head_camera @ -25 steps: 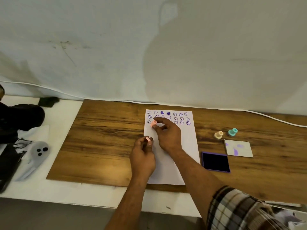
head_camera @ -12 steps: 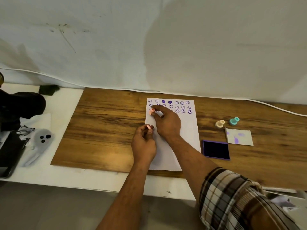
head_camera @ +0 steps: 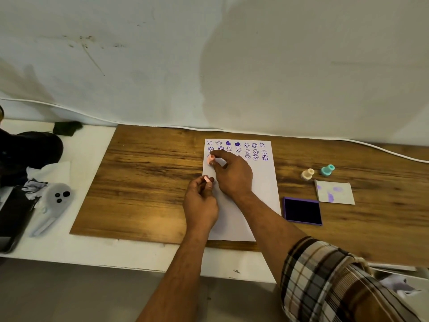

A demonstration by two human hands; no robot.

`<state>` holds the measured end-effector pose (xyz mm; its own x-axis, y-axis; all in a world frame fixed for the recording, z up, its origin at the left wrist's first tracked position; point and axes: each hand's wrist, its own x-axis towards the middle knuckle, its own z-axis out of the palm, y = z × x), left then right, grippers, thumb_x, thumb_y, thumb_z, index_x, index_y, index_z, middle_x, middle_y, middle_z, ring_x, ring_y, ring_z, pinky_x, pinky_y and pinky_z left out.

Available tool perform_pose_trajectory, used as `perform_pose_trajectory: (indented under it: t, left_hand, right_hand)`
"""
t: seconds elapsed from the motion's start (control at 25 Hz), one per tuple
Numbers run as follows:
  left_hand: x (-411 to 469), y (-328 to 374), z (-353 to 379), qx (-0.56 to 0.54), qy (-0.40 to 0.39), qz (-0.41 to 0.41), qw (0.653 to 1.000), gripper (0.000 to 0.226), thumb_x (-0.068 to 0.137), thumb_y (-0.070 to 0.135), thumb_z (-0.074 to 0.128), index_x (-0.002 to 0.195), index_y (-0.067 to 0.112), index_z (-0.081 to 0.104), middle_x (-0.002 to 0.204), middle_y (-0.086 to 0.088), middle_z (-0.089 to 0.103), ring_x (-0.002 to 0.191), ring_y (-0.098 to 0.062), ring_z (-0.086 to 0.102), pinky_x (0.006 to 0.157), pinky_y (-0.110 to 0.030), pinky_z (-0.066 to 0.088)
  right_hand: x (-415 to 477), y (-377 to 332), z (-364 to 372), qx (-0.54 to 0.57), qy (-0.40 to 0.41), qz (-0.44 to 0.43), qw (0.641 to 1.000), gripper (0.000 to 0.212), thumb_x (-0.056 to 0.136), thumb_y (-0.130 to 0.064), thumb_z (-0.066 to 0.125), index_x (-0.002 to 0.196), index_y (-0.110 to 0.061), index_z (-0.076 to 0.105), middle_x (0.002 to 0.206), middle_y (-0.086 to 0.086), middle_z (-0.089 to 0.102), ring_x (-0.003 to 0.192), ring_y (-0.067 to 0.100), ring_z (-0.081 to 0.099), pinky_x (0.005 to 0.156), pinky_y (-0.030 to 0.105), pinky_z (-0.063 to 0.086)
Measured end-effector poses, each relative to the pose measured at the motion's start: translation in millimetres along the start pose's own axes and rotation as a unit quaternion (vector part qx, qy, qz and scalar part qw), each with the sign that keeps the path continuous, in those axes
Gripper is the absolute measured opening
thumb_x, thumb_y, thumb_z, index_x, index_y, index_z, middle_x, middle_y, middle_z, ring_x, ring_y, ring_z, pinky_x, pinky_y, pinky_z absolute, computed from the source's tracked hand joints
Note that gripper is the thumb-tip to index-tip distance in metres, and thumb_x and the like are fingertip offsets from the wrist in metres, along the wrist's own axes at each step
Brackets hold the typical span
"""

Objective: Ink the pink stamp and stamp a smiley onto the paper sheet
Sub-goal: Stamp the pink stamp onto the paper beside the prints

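Observation:
A white paper sheet (head_camera: 260,180) lies on the wooden board (head_camera: 148,182), with rows of purple smileys and two hearts along its top. My right hand (head_camera: 232,174) pinches the small pink stamp (head_camera: 210,160) between thumb and forefinger, low over the sheet's left edge in the third row. Whether the stamp touches the paper I cannot tell. My left hand (head_camera: 201,201) holds a small pink cap (head_camera: 207,179) at its fingertips, just below the stamp. The purple ink pad (head_camera: 302,211) sits open to the right of the sheet.
A beige stamp (head_camera: 307,174) and a teal stamp (head_camera: 327,170) stand at the right, beside the ink-stained white lid (head_camera: 335,192). On the white table at the left lie a grey ghost-shaped object (head_camera: 54,203), crumpled tissue and a dark device (head_camera: 11,217). A white cable (head_camera: 69,109) runs along the wall.
The camera view has shifted slightly. My right hand with the pink stamp has stayed at the sheet's left edge, third row. My left hand still holds the cap.

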<state>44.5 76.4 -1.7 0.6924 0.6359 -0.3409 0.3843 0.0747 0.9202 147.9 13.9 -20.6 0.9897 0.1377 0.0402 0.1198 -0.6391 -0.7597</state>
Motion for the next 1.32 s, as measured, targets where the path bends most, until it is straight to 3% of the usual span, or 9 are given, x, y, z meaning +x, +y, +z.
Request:
perform_pose_trajectory:
  t: [0.2, 0.4, 0.56, 0.76, 0.96, 1.04, 1.12, 1.2, 1.32]
  left_hand:
    - [0, 0, -1, 0.002, 0.005, 0.004, 1.000, 0.024, 0.103, 0.019, 0.059, 0.126, 0.021, 0.066, 0.112, 0.010, 0.070, 0.103, -0.006, 0.062, 0.080, -0.014, 0.044]
    - [-2, 2, 1, 0.013, 0.014, 0.003, 1.000, 0.023, 0.102, 0.022, 0.060, 0.125, 0.021, 0.066, 0.103, 0.015, 0.065, 0.093, 0.000, 0.060, 0.076, -0.014, 0.044]
    - [-2, 2, -1, 0.009, 0.010, -0.002, 1.000, 0.026, 0.103, 0.019, 0.059, 0.128, 0.019, 0.065, 0.110, 0.009, 0.067, 0.102, -0.009, 0.062, 0.085, -0.025, 0.047]
    - [-1, 1, -2, 0.007, 0.013, -0.007, 1.000, 0.023, 0.101, 0.023, 0.062, 0.124, 0.021, 0.067, 0.111, 0.009, 0.068, 0.104, -0.009, 0.062, 0.089, -0.027, 0.049]
    - [-1, 2, 0, 0.010, 0.021, -0.014, 1.000, 0.024, 0.101, 0.024, 0.062, 0.124, 0.021, 0.067, 0.114, 0.006, 0.069, 0.104, -0.012, 0.061, 0.089, -0.029, 0.048]
    - [-1, 2, -1, 0.013, 0.017, -0.013, 1.000, 0.025, 0.101, 0.025, 0.062, 0.125, 0.020, 0.067, 0.114, 0.007, 0.069, 0.106, -0.013, 0.062, 0.088, -0.028, 0.048]
    - [-1, 0, -2, 0.004, 0.008, -0.009, 1.000, 0.024, 0.100, 0.026, 0.064, 0.123, 0.022, 0.068, 0.113, 0.008, 0.071, 0.108, -0.012, 0.064, 0.084, -0.021, 0.047]
    - [-1, 1, -3, 0.003, 0.005, 0.001, 1.000, 0.024, 0.099, 0.029, 0.066, 0.122, 0.023, 0.070, 0.115, 0.009, 0.072, 0.109, -0.011, 0.066, 0.081, -0.017, 0.046]
    - [-2, 5, -1, -0.009, -0.012, 0.015, 1.000, 0.024, 0.097, 0.029, 0.069, 0.119, 0.023, 0.074, 0.116, 0.006, 0.075, 0.106, -0.012, 0.069, 0.091, -0.030, 0.057]
  right_hand:
    - [2, -1, 0, -0.066, -0.013, -0.080, 0.995, 0.028, 0.100, -0.039, 0.062, 0.124, -0.033, 0.076, 0.118, -0.001, 0.079, 0.104, 0.027, 0.065, 0.083, 0.037, 0.054]
    - [9, -6, -5, -0.147, -0.041, -0.129, 0.980, 0.028, 0.096, -0.025, 0.065, 0.123, -0.025, 0.073, 0.102, 0.021, 0.068, 0.090, 0.040, 0.064, 0.075, 0.037, 0.052]
    - [1, -14, 4, -0.142, -0.014, -0.093, 0.985, 0.022, 0.095, -0.021, 0.064, 0.114, -0.018, 0.075, 0.089, 0.021, 0.066, 0.090, 0.041, 0.062, 0.067, 0.034, 0.041]
    - [17, -10, -10, -0.168, -0.111, -0.138, 0.970, 0.035, 0.093, -0.015, 0.067, 0.127, -0.022, 0.073, 0.103, 0.022, 0.068, 0.102, 0.041, 0.061, 0.080, 0.037, 0.051]
    - [14, -13, -7, -0.197, -0.098, -0.148, 0.964, 0.025, 0.088, -0.014, 0.071, 0.112, -0.020, 0.075, 0.094, 0.019, 0.070, 0.097, 0.039, 0.061, 0.073, 0.037, 0.047]
    - [12, -15, -10, -0.145, -0.101, -0.091, 0.980, 0.022, 0.090, -0.014, 0.070, 0.109, -0.022, 0.077, 0.098, 0.010, 0.077, 0.100, 0.033, 0.063, 0.076, 0.033, 0.047]
    - [15, -16, -26, 0.054, -0.036, 0.032, 0.997, 0.016, 0.091, -0.014, 0.076, 0.106, -0.021, 0.081, 0.100, 0.001, 0.081, 0.100, 0.022, 0.070, 0.090, 0.033, 0.054]
    - [2, -14, -53, 0.266, 0.055, 0.128, 0.954, 0.016, 0.088, -0.014, 0.083, 0.101, -0.021, 0.081, 0.099, -0.003, 0.082, 0.095, 0.014, 0.075, 0.094, 0.035, 0.057]
    - [-49, 3, -97, 0.371, 0.072, 0.198, 0.905, 0.017, 0.086, -0.029, 0.087, 0.100, -0.037, 0.081, 0.100, -0.014, 0.082, 0.091, 0.006, 0.076, 0.069, 0.022, 0.060]
